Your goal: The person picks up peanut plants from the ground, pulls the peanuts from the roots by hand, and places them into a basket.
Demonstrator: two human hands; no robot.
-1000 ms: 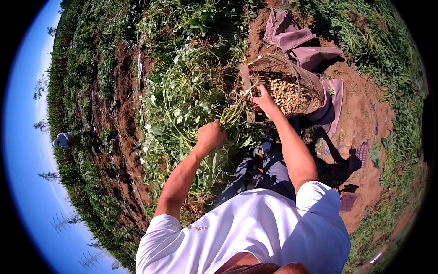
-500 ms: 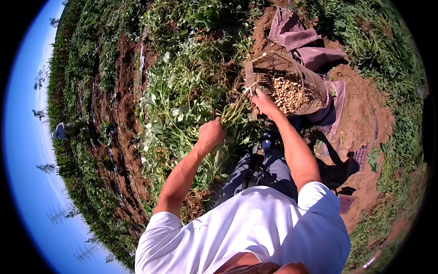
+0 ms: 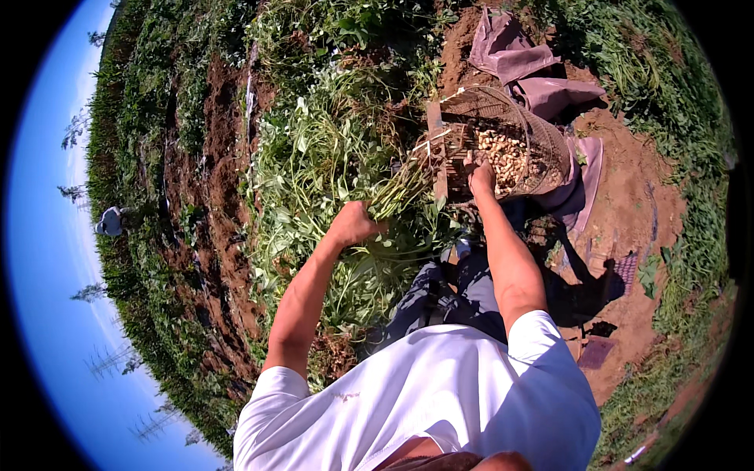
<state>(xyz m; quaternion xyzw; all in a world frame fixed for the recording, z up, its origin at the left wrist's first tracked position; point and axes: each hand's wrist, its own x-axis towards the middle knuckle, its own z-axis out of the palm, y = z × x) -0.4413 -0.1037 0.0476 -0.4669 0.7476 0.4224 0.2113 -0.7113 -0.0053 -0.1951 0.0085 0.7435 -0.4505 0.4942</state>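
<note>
Plant bundle (image 3: 400,188): a sheaf of green stalks held level between the two hands, its leafy end at the left hand and its root end laid against the rim of the basket, just above the person's knees. Left hand (image 3: 353,224): closed in a fist around the stalks. Right hand (image 3: 481,174): fingers curled down over the root end at the basket rim; whether they grip the roots or the pale pods below cannot be told.

Basket (image 3: 550,145): round, woven, brown, standing on bare soil to the right of the bundle. It is partly filled with pods (image 3: 506,153), small, pale tan and heaped loosely. A flat wooden slat (image 3: 436,149) stands upright at the basket's near rim, touching the roots.

Cloth (image 3: 518,59): mauve-grey sheets, crumpled, lying beyond and beside the basket, one fold running under its right side.

Heap of pulled plants (image 3: 330,157): green leaves and stems spread on the ground left of the bundle, reaching under the left forearm.

A second person (image 3: 110,221), far off in the field rows at left, bent low.
</note>
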